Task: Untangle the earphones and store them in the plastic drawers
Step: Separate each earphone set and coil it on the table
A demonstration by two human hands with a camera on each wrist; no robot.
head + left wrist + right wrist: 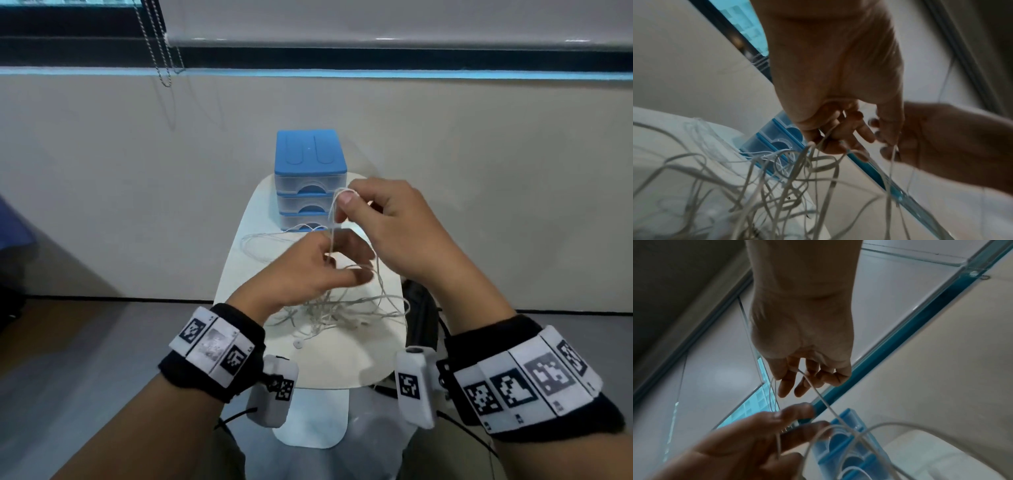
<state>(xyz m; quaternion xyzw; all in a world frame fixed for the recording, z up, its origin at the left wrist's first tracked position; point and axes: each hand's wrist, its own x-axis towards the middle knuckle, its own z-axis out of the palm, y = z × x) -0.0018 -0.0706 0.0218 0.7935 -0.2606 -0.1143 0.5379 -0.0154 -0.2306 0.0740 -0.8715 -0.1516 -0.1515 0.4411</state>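
Note:
A tangle of white earphone cables lies on the small white table, with one earbud loose at its near side. My right hand is raised above it and pinches a cable loop between thumb and forefinger. Lower down, my left hand has its fingers curled around strands hanging from that loop. The blue-topped plastic drawers stand at the table's far end, all three pushed in. A thin cable runs out from the bottom drawer front. The left wrist view shows the tangle hanging below my fingers.
A wide cable loop lies on the table's left side, near the drawers. A dark object stands just off the table's right edge. A wall rises right behind the table, and a blind chain hangs at the upper left.

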